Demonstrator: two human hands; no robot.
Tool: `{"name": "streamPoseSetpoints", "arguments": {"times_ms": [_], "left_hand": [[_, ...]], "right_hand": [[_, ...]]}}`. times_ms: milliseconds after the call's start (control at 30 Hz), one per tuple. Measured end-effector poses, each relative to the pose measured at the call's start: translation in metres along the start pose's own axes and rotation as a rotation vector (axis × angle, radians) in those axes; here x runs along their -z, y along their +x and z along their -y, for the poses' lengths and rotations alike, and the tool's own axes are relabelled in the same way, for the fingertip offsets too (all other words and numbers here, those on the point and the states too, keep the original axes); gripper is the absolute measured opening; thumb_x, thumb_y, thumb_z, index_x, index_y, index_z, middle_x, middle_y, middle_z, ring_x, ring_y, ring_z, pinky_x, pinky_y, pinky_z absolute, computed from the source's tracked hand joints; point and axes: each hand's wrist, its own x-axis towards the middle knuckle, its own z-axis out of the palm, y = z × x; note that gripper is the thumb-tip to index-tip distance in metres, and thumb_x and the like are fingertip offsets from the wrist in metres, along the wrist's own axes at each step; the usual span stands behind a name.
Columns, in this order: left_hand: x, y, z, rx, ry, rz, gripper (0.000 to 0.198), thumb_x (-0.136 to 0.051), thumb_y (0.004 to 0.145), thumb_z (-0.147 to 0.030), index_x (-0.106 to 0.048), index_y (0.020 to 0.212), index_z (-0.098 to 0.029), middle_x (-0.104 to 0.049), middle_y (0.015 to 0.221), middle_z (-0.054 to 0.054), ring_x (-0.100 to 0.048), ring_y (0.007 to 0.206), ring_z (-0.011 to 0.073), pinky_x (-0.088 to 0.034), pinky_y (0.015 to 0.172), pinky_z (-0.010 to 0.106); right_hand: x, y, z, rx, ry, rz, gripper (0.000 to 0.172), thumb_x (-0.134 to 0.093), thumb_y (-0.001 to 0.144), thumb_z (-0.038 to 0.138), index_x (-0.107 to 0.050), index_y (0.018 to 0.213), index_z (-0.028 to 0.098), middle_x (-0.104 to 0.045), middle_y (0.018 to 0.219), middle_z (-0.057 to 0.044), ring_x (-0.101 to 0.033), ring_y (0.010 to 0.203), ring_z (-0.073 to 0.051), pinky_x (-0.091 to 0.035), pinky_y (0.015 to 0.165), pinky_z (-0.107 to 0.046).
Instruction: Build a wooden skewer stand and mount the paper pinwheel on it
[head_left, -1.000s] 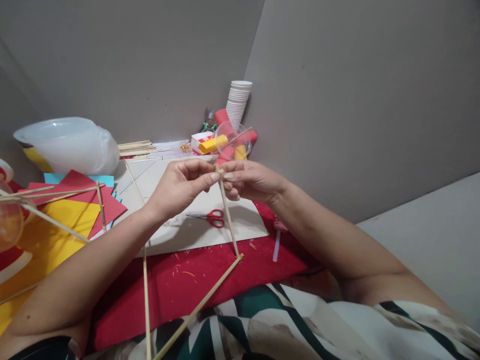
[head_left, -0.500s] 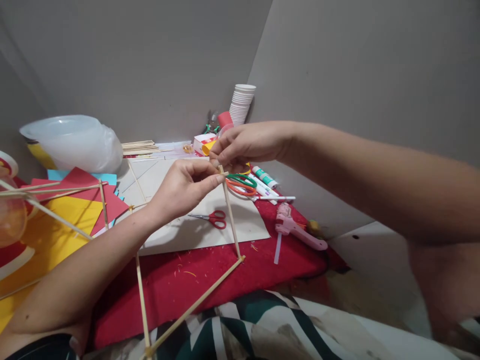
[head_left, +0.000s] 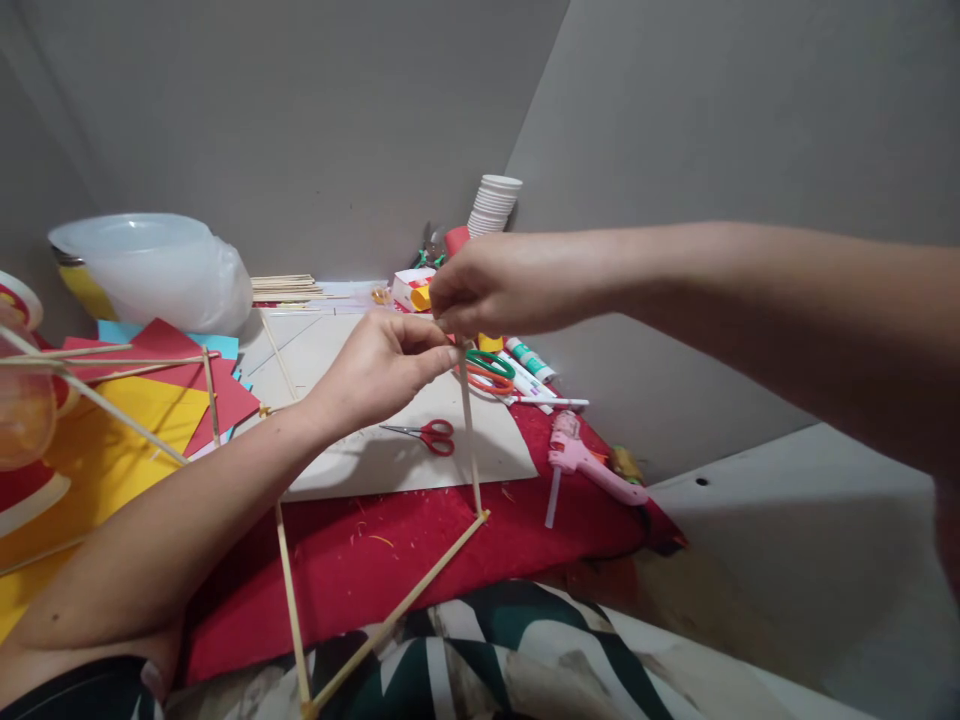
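Observation:
A frame of thin wooden sticks (head_left: pixel 397 612) stands before me, its sticks joined at yellowish corners. My left hand (head_left: pixel 386 365) pinches the upper end of its right-hand stick (head_left: pixel 470 440) between thumb and fingers. Right above that same joint is my right hand (head_left: pixel 499 285), fingers bent and pressed together. Whatever sits between those fingers is hidden behind them. On the white board (head_left: pixel 345 480) below lie small red-handled scissors (head_left: pixel 436 437).
A pink glue gun (head_left: pixel 585 460) rests on the red cloth (head_left: pixel 420 550) at right. Near the hands are green and orange scissors handles (head_left: pixel 491 370) and glue sticks (head_left: pixel 529 358). Coloured paper (head_left: pixel 142 420) and another stick structure (head_left: pixel 120 420) are left; stacked cups (head_left: pixel 495 205) stand behind.
My right hand has turned palm-down and come over the joint, its forearm now higher and more level. My left hand keeps its pinch, with the stick's top shifted slightly right.

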Motion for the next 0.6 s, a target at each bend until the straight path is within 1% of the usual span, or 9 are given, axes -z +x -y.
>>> {"name": "streamPoseSetpoints", "arguments": {"times_ms": [100, 200, 267, 367, 400, 467, 533, 600], "left_hand": [[-0.002, -0.002, -0.003, 0.009, -0.002, -0.007, 0.029, -0.066, 0.078, -0.021, -0.058, 0.051, -0.015, -0.040, 0.050, -0.005, -0.032, 0.051, 0.0062, -0.027, 0.051, 0.022], [-0.003, -0.002, -0.004, -0.008, -0.030, -0.005, 0.032, -0.064, 0.078, -0.016, -0.054, 0.048, -0.015, -0.035, 0.048, -0.006, -0.029, 0.050, 0.0053, -0.028, 0.052, 0.022], [-0.004, -0.001, -0.003, -0.019, -0.044, -0.011, 0.033, -0.063, 0.079, -0.016, -0.053, 0.048, -0.015, -0.036, 0.048, -0.007, -0.029, 0.050, 0.0050, -0.029, 0.052, 0.022], [-0.004, 0.000, 0.001, -0.005, -0.040, -0.025, 0.033, -0.063, 0.080, -0.016, -0.053, 0.049, -0.014, -0.038, 0.048, -0.007, -0.030, 0.050, 0.0048, -0.029, 0.052, 0.021], [-0.004, 0.000, 0.003, 0.007, -0.037, -0.028, 0.031, -0.063, 0.080, -0.015, -0.055, 0.050, -0.014, -0.040, 0.049, -0.007, -0.032, 0.050, 0.0050, -0.029, 0.052, 0.021], [-0.004, 0.001, 0.005, 0.032, -0.034, -0.029, 0.028, -0.063, 0.081, -0.015, -0.058, 0.053, -0.013, -0.044, 0.050, -0.006, -0.035, 0.051, 0.0054, -0.028, 0.051, 0.021], [-0.004, 0.001, 0.007, 0.049, -0.036, -0.030, 0.025, -0.063, 0.081, -0.014, -0.061, 0.056, -0.013, -0.048, 0.052, -0.005, -0.038, 0.052, 0.0060, -0.030, 0.051, 0.021], [-0.004, 0.002, 0.008, 0.055, -0.042, -0.031, 0.024, -0.063, 0.081, -0.013, -0.063, 0.057, -0.013, -0.051, 0.053, -0.004, -0.041, 0.053, 0.0063, -0.032, 0.053, 0.021]], "right_hand": [[-0.015, -0.013, 0.019, -0.066, -0.281, -0.210, 0.025, -0.064, 0.085, 0.016, -0.055, 0.062, 0.020, -0.051, 0.054, -0.001, -0.052, 0.053, -0.015, -0.036, 0.056, -0.032], [-0.031, -0.023, 0.028, -0.033, -0.385, -0.376, 0.022, -0.060, 0.087, 0.016, -0.050, 0.068, 0.021, -0.051, 0.058, -0.001, -0.052, 0.052, -0.016, -0.034, 0.056, -0.031], [-0.037, -0.027, 0.028, 0.020, -0.428, -0.433, 0.019, -0.056, 0.089, 0.015, -0.051, 0.072, 0.021, -0.055, 0.062, -0.002, -0.053, 0.054, -0.016, -0.033, 0.056, -0.031], [-0.040, -0.028, 0.021, 0.084, -0.511, -0.424, 0.016, -0.050, 0.092, 0.014, -0.055, 0.077, 0.019, -0.062, 0.068, -0.005, -0.055, 0.057, -0.017, -0.033, 0.054, -0.030], [-0.040, -0.028, 0.017, 0.110, -0.518, -0.421, 0.017, -0.049, 0.093, 0.014, -0.056, 0.078, 0.019, -0.064, 0.070, -0.005, -0.056, 0.058, -0.017, -0.033, 0.054, -0.030], [-0.041, -0.028, 0.010, 0.187, -0.477, -0.462, 0.021, -0.047, 0.098, 0.017, -0.057, 0.079, 0.018, -0.066, 0.072, -0.005, -0.057, 0.060, -0.015, -0.036, 0.054, -0.028], [-0.044, -0.028, 0.003, 0.281, -0.400, -0.558, 0.023, -0.049, 0.100, 0.020, -0.058, 0.080, 0.018, -0.066, 0.071, -0.003, -0.059, 0.061, -0.013, -0.039, 0.055, -0.026], [-0.050, -0.030, -0.003, 0.351, -0.343, -0.637, 0.020, -0.051, 0.101, 0.019, -0.059, 0.082, 0.019, -0.067, 0.072, -0.001, -0.061, 0.064, -0.012, -0.043, 0.057, -0.024]]}}
